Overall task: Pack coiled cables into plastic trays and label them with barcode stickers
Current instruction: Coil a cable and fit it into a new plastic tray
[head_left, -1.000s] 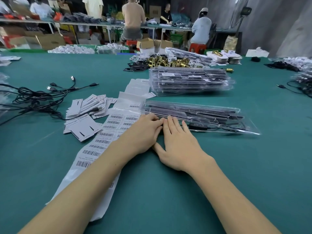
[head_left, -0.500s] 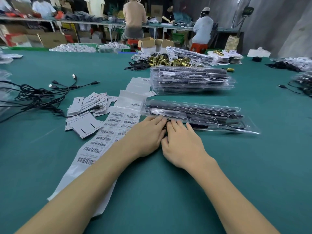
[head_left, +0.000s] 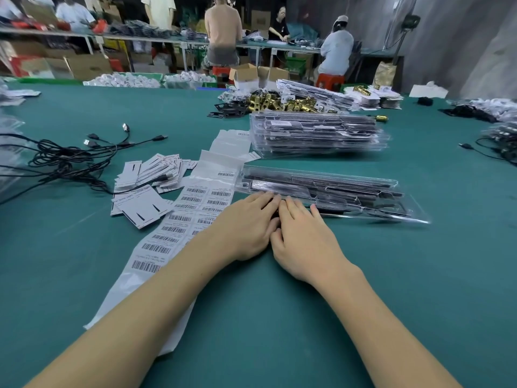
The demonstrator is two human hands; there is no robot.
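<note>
A long clear plastic tray (head_left: 349,197) with dark cable parts inside lies across the green table in front of me. My left hand (head_left: 246,222) and my right hand (head_left: 302,236) lie side by side, palms down, fingers straight, with fingertips pressing on the tray's near left edge. A long white sheet of barcode stickers (head_left: 179,228) runs under my left forearm. Loose black cables (head_left: 64,161) sprawl at the far left. What lies under my fingers is hidden.
A stack of filled clear trays (head_left: 319,135) stands behind the near tray. White printed cards (head_left: 148,189) lie left of the sticker sheet. Brass fittings (head_left: 282,103) and more cables (head_left: 498,144) sit farther back and right. People work at a rear bench.
Both hands have slid slightly forward onto the tray's edge and closed together until they touch. The tray has stayed put.
</note>
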